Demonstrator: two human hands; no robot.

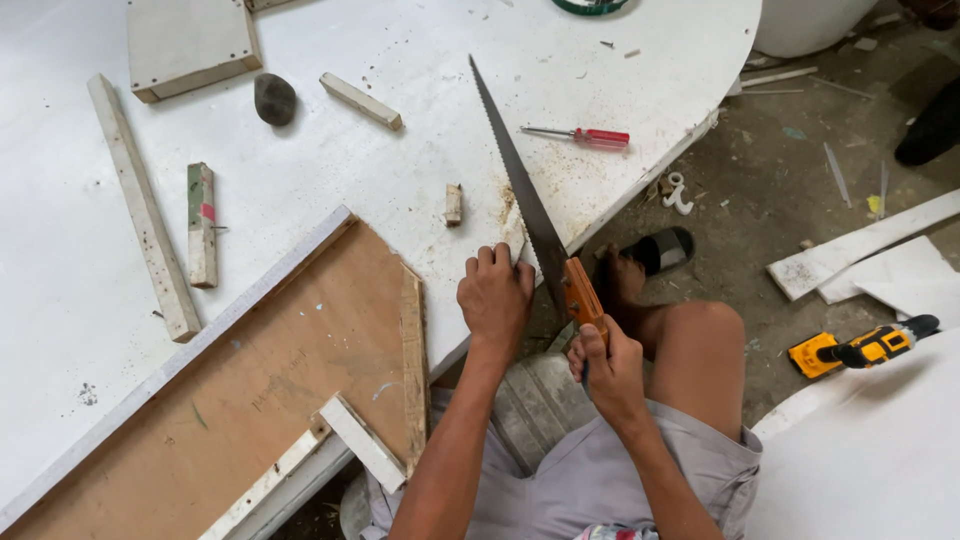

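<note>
My right hand (606, 362) grips the orange wooden handle of a hand saw (520, 185), whose long toothed blade runs up and left across the white table (400, 150). My left hand (495, 293) rests fist-like on the table's edge, holding down something small beside the blade; what it pins is hidden. Sawdust lies around the blade near the edge. A brown plywood panel (280, 360) with wooden battens lies just left of my left hand.
On the table lie a red-handled screwdriver (585, 136), a small wood block (453, 204), several white wood strips (143, 208), a grey stone (274, 98) and a boxy board (190, 42). On the dirt floor are a yellow power drill (860, 348) and white boards (860, 250).
</note>
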